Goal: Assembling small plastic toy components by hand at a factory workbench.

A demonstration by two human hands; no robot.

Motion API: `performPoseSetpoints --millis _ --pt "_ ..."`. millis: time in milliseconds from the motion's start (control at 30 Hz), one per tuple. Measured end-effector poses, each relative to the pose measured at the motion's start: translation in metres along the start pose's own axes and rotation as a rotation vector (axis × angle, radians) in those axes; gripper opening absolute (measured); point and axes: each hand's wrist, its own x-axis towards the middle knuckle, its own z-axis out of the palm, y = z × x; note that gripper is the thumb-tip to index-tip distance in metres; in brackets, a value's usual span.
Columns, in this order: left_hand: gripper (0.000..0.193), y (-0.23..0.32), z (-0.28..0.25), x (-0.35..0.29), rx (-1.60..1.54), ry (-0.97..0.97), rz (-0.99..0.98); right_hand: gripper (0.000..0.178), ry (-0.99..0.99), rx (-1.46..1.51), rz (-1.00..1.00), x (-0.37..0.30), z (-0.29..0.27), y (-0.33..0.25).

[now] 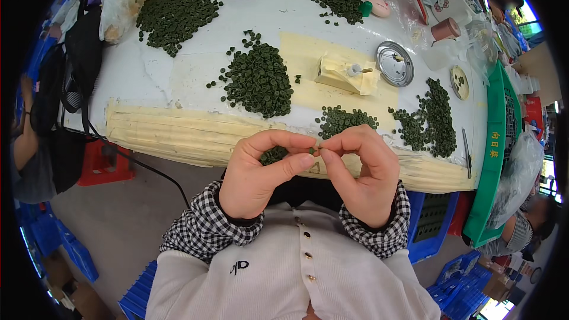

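My left hand point(259, 172) and my right hand point(368, 173) meet above the table's near edge, fingertips almost touching. Between the left thumb and forefinger shows a small green piece point(312, 150). The right thumb and forefinger are pinched together against it; what they grip is too small to make out. Just beyond my hands lies a small heap of dark green round pieces point(345, 120). A larger heap of the same pieces point(261, 80) sits to the left, and part of another small group point(272, 155) shows behind my left fingers.
A tape-covered block point(348, 75) with a white cap stands mid-table beside a round metal lid point(395, 64). More green heaps point(438, 118) lie right and at the back. A thin metal tool point(467, 153) lies near a green crate point(495, 154). Yellow padding point(172, 133) covers the front edge.
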Motion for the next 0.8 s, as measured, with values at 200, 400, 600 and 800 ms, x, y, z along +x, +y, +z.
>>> performPoseSetpoints --millis 200,400,600,800 --pt "0.017 -0.002 0.0 0.0 0.065 0.022 0.035 0.015 0.03 -0.098 -0.072 -0.002 0.004 -0.003" --pt "0.015 -0.004 0.001 0.0 0.108 0.058 0.089 0.016 0.065 -0.175 -0.182 -0.004 0.007 -0.004" --pt "0.016 -0.003 -0.002 0.0 0.205 0.028 0.144 0.016 -0.008 -0.122 -0.158 -0.004 0.002 -0.008" --pt "0.017 0.002 -0.009 0.001 0.017 -0.16 -0.109 0.017 -0.162 0.103 -0.066 -0.001 -0.014 -0.003"
